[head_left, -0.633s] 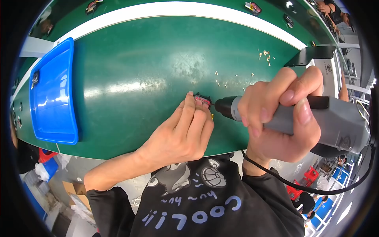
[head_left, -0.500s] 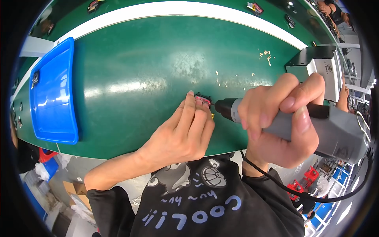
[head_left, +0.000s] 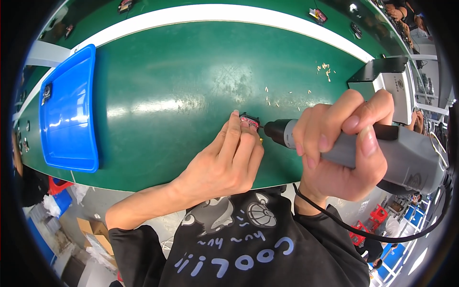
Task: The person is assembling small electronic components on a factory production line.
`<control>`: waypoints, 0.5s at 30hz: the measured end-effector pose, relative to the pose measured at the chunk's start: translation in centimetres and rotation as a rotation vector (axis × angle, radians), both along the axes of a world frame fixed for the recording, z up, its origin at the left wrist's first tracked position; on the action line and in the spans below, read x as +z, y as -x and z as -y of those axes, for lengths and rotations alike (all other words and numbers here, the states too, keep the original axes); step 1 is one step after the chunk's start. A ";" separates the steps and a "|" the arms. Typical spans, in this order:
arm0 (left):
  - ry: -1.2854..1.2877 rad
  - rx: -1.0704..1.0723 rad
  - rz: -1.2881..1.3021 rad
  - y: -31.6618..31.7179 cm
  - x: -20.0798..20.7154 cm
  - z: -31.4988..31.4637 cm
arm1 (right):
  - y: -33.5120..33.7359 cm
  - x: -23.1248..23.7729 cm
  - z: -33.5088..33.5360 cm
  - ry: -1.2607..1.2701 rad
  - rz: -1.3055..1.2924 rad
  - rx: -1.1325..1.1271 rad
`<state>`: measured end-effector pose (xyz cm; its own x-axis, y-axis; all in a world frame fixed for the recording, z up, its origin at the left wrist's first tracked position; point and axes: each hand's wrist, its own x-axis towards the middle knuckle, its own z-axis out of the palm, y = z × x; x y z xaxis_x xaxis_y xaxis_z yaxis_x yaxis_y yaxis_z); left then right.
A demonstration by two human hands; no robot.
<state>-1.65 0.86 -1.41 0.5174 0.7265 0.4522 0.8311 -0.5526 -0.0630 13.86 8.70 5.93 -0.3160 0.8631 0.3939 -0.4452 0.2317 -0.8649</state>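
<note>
My left hand [head_left: 224, 160] presses a small black and red part [head_left: 249, 120] against the green tabletop, fingers closed over it. Those fingers hide most of the part, and a bit of yellow shows beside them. Wrapped in my right hand [head_left: 342, 143] is a grey and black electric screwdriver [head_left: 401, 155], lying nearly level with its nose toward the left. Its thin bit meets the right side of the small part, or comes very close to it; which one I cannot tell. A black cable [head_left: 382, 238] loops from the screwdriver's rear down past my right forearm.
Small screws [head_left: 326, 71] lie scattered beyond the screwdriver. A blue tray [head_left: 71, 115] at the left holds one small dark part [head_left: 46, 93]. At the right stands a white and black box-shaped device [head_left: 392, 83]. A white ledge [head_left: 220, 13] crosses the far side, with more small parts past it.
The view has shifted slightly, so the scene sits a little to the right. Both hands keep their hold, and the screwdriver stays at the part's right side.
</note>
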 end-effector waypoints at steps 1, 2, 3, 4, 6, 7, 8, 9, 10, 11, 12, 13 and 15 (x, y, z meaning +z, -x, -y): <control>-0.001 -0.001 -0.001 0.0 0.0 0.0 | 0.0 -0.1 0.0 0.002 -0.015 0.002; -0.001 -0.002 -0.004 0.0 0.1 0.0 | 0.0 -0.1 0.0 0.005 -0.031 0.004; 0.001 -0.003 -0.008 0.0 0.1 0.0 | 0.0 -0.1 0.0 0.005 -0.032 0.003; 0.000 -0.004 -0.009 0.0 0.1 0.0 | 0.1 0.0 0.1 0.003 -0.012 -0.010; 0.003 -0.004 -0.011 0.1 0.0 0.0 | 0.1 0.0 0.1 0.000 0.007 -0.024; 0.002 -0.005 -0.011 0.1 0.0 0.0 | 0.1 0.0 0.0 0.001 0.012 -0.023; 0.002 -0.005 -0.010 0.1 0.0 0.0 | 0.1 0.1 0.0 0.001 0.017 -0.022; 0.002 -0.003 -0.011 0.1 0.0 0.0 | 0.1 0.1 0.0 0.001 0.016 -0.021; 0.002 -0.003 -0.011 0.1 0.0 0.0 | 0.1 0.1 0.0 0.000 0.040 -0.040; 0.004 -0.001 -0.012 0.1 0.0 0.0 | 0.1 0.1 0.0 -0.001 0.063 -0.058; 0.006 -0.001 -0.012 0.1 0.0 0.0 | 0.1 0.1 0.0 -0.002 0.062 -0.058; 0.005 -0.001 -0.012 0.0 0.0 0.0 | 0.1 0.1 -0.1 0.009 0.042 -0.054; 0.004 -0.003 -0.016 0.0 0.2 0.0 | 0.1 0.1 -0.1 0.019 0.021 -0.050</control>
<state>-1.66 0.88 -1.25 0.5268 0.7268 0.4407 0.8282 -0.5555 -0.0740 13.79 8.85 5.98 -0.2798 0.8852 0.3716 -0.4155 0.2373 -0.8781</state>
